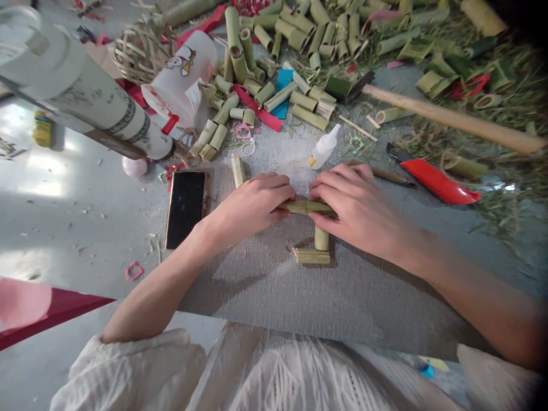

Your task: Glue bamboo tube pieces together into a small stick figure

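My left hand (252,202) and my right hand (353,205) both close on one horizontal green bamboo stick (305,207), lying on a grey mat (274,285). Under my right hand a short upright bamboo piece (321,238) meets another horizontal piece (311,256), the three forming a frame shape. A loose bamboo piece (238,170) lies just beyond my left hand. A small white glue bottle (324,148) lies past my fingers.
A black phone (185,208) lies left of my left hand. A red-handled knife (432,180) and a long wooden handle (454,119) are to the right. Several cut bamboo tubes (274,51) pile up at the back, beside a white cup (182,77) and a woven ball (139,50).
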Demonstrator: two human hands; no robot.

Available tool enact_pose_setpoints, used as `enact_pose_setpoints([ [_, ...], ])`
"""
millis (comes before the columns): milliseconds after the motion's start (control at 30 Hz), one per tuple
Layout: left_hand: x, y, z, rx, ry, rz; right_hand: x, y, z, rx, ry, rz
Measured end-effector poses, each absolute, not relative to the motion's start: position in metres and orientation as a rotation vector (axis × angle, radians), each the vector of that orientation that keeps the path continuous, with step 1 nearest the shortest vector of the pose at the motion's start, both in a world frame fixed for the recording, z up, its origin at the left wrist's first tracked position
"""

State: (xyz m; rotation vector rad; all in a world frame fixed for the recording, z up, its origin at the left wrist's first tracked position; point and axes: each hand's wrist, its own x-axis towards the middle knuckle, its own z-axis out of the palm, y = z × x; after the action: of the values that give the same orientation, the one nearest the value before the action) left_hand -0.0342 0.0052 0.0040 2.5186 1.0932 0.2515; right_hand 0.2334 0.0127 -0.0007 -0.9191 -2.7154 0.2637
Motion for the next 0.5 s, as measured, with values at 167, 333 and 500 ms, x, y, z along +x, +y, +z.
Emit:
enact_pose_setpoints([
  [167, -0.028, -0.004, 0.017, 2.557, 1.208, 0.159, 0.233, 0.012, 0.000, -0.959, -2.720, 0.230],
  [333, -0.040, -0.043, 0.039, 2.508, 1.828, 0.232, 0.236, 0.012, 0.004, -0.979, -2.718, 0.194],
  [500, -0.066, -0.068, 0.030, 2.341, 2.028, 0.115, 0.237, 0.012, 0.010, -0.954, -2.699, 0.221],
])
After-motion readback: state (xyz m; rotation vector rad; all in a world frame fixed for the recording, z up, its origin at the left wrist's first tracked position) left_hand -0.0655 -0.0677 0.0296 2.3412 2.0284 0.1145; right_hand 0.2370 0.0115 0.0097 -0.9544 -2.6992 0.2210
